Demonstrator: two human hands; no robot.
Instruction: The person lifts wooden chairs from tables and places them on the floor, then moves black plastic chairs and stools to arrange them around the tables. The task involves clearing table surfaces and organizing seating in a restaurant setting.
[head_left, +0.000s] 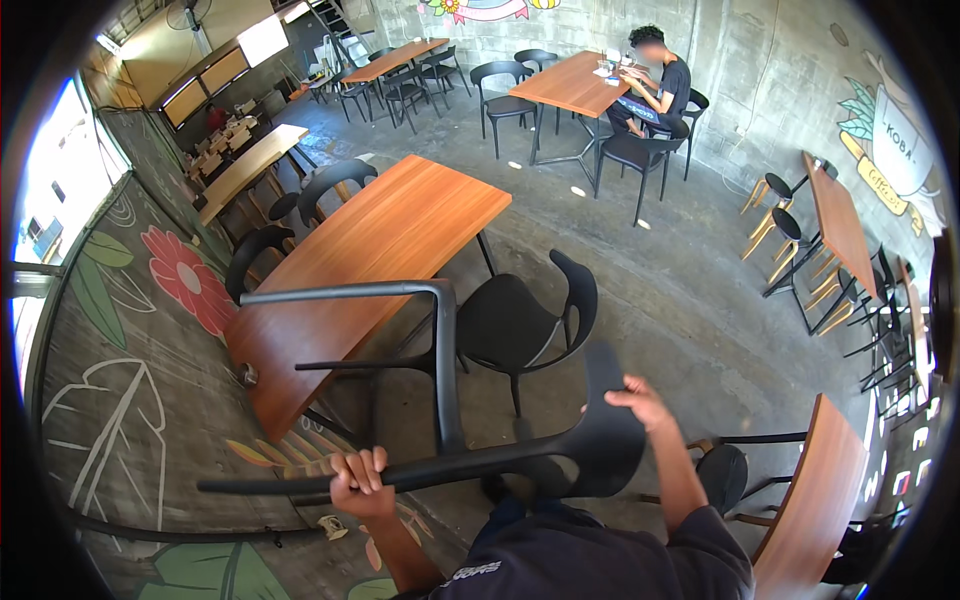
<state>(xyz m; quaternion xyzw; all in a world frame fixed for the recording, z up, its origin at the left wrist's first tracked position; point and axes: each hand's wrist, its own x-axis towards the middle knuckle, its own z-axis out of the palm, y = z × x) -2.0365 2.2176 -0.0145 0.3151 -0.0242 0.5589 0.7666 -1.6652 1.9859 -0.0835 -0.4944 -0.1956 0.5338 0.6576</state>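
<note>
A black chair (446, 367) is held up on its side in front of me, its legs pointing left. My left hand (364, 480) is wrapped around one of its legs. On the right, my right hand (637, 401) grips the curved backrest. Just beyond the held chair stands a wooden table (375, 247); two of the raised legs overlap its near part in the view. Another black chair (506, 319) stands upright at the table's right side. A small metallic object (247, 375) lies near the table's left edge.
Black chairs (334, 187) stand along the table's far side. A painted wall (112, 420) is close on my left. To the right are a wooden tabletop (817, 495) and a dark round stool seat (722, 476). A person (664, 82) sits at a farther table (574, 82).
</note>
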